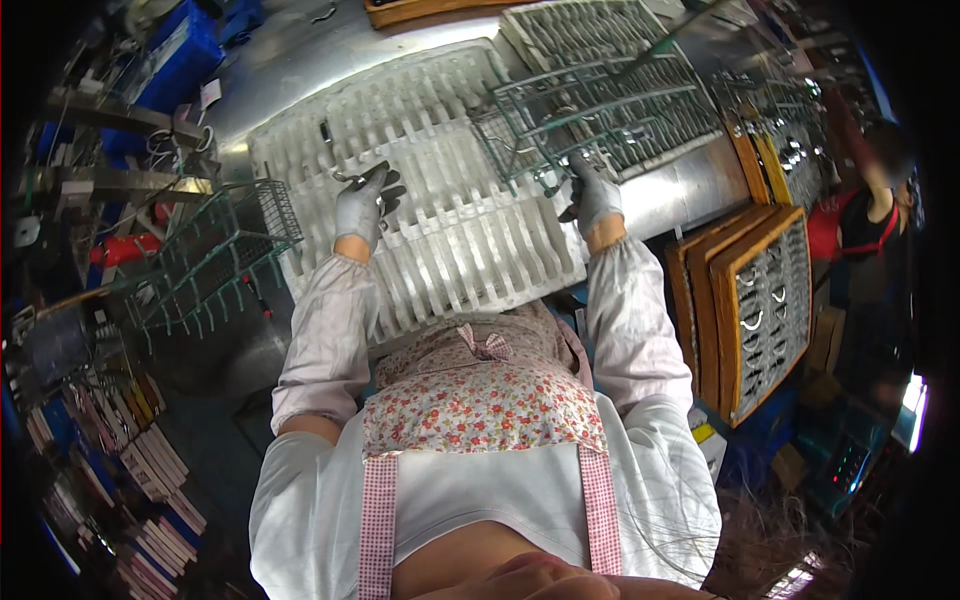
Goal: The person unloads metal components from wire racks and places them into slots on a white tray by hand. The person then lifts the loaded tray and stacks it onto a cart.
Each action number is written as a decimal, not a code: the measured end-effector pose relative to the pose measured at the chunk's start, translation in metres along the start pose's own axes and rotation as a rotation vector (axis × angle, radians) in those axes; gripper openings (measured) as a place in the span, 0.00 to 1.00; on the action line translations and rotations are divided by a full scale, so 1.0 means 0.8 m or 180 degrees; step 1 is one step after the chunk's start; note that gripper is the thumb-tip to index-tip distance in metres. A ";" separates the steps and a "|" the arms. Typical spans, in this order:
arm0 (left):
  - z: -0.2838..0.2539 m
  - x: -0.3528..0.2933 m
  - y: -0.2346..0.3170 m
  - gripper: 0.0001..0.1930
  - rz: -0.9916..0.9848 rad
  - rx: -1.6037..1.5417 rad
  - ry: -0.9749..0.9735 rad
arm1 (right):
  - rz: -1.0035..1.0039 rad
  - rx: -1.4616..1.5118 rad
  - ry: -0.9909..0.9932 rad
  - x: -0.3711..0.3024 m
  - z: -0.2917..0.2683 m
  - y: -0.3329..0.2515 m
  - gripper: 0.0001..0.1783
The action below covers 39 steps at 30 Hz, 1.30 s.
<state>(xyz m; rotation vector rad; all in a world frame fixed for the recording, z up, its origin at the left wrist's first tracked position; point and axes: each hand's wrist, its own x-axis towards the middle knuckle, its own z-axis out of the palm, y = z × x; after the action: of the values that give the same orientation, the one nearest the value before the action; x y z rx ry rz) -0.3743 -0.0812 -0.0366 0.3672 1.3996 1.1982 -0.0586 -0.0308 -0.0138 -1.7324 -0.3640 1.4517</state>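
My left hand (362, 210), in a grey glove, is closed on a small metal piece (352, 179) whose exact kind I cannot make out. It is above a white slotted tray (435, 180). My right hand (597, 198), gloved alike, has its fingers curled at the lower edge of a green wire rack (610, 112). Whether they grip the rack or a small part there is hidden. Another white slotted tray (490, 255) lies nearer to my apron. A small dark piece (325, 131) sits in the slots at the far left.
Left of the trays stands another green wire rack (225, 260) with hooks. Wooden-framed panels holding metal parts (770, 310) lean at the right. A filled slotted tray (670, 90) lies under the right rack. Blue bins (180, 55) are at far left; another person (870, 200) is at right.
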 end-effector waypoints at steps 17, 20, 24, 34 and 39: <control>-0.038 0.269 0.022 0.15 0.0093 0.3472 0.2265 | -0.1115 -0.4439 -0.0901 0.050 -0.200 0.174 0.27; -0.050 0.260 0.045 0.15 0.0158 0.2950 0.2392 | 0.0989 -0.1780 -0.0859 0.017 -0.164 0.149 0.23; -0.025 0.235 0.048 0.15 0.0225 0.2308 0.2460 | 0.1360 -0.1167 -0.0913 0.027 -0.157 0.159 0.20; 0.062 -0.035 -0.024 0.15 0.1109 0.0246 0.0278 | 0.0376 -0.0710 -0.0086 0.045 -0.135 0.168 0.17; 0.010 -0.140 -0.070 0.12 0.0488 0.1226 0.0145 | 0.0134 0.0117 -0.0442 0.141 -0.124 0.135 0.16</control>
<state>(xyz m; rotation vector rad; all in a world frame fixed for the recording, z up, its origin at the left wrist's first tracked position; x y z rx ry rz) -0.3158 -0.1905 -0.0188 0.7304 1.6681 1.0596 0.0348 -0.0612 -0.1706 -1.6234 -0.3740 1.6041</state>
